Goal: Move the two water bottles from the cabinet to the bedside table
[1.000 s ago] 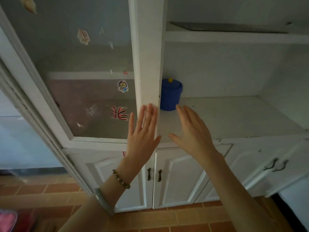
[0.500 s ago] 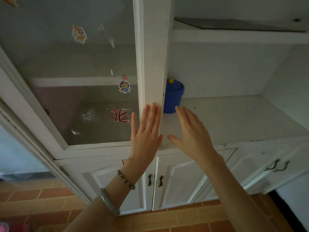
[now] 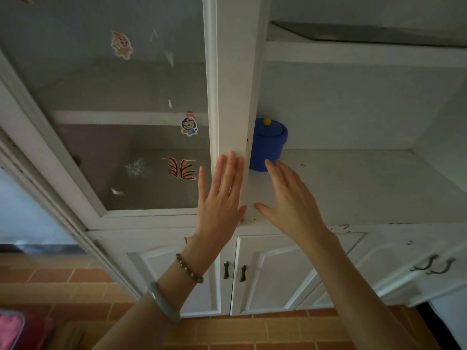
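Observation:
A white cabinet (image 3: 328, 226) fills the view. Its right compartment stands open and its shelf holds only a blue lidded pot (image 3: 269, 145) with a yellow knob. No water bottle is in sight. My left hand (image 3: 219, 195) is open and flat, its fingertips over the white frame of the glass door (image 3: 235, 84). My right hand (image 3: 290, 198) is open with fingers spread, hovering over the shelf just in front of the blue pot. Neither hand holds anything.
The glass door (image 3: 126, 122) on the left carries several stickers. Below are shut white doors with dark handles (image 3: 235, 271). The floor is orange tile (image 3: 252, 332). A pink item (image 3: 10, 327) lies at the bottom left.
Both hands have edged slightly up and toward the cabinet. The view has shifted a little closer; the blue pot sits nearer my right fingertips.

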The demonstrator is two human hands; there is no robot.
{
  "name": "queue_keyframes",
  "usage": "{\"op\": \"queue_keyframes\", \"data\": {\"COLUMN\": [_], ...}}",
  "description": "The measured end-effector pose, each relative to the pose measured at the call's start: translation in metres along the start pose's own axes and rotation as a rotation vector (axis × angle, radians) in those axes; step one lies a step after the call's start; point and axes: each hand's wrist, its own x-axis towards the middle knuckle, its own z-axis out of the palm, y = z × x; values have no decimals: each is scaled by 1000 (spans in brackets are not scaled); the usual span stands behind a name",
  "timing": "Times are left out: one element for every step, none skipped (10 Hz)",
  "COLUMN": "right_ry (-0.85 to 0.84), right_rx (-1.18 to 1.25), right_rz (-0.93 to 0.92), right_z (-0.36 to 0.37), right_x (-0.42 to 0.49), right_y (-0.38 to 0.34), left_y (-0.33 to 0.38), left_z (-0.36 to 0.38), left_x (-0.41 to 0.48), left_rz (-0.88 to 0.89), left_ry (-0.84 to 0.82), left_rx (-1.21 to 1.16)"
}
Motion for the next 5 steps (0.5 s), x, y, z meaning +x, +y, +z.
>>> {"op": "queue_keyframes", "data": {"right_ry": [-5, -17, -57, -61, -78], "right_rx": [8, 18, 30, 47, 45], "right_rz": [-17, -45, -61, -105, -106], "right_z": [-4, -6, -10, -14, -19], "right_x": [-3, -5, -9, -13, -17], "right_y": [1, 2, 0, -2, -7], "left_y": [1, 0, -1, -5, -6], "left_z": [-4, -10, -20, -28, -43], "left_x": [-1, -3, -7, -18, -28], "left_rz": [-15, -11, -46, -74, -108], "left_ry": [-27, -30, -31, 10, 43], "left_rx": [15, 14, -53, -57, -48]}}
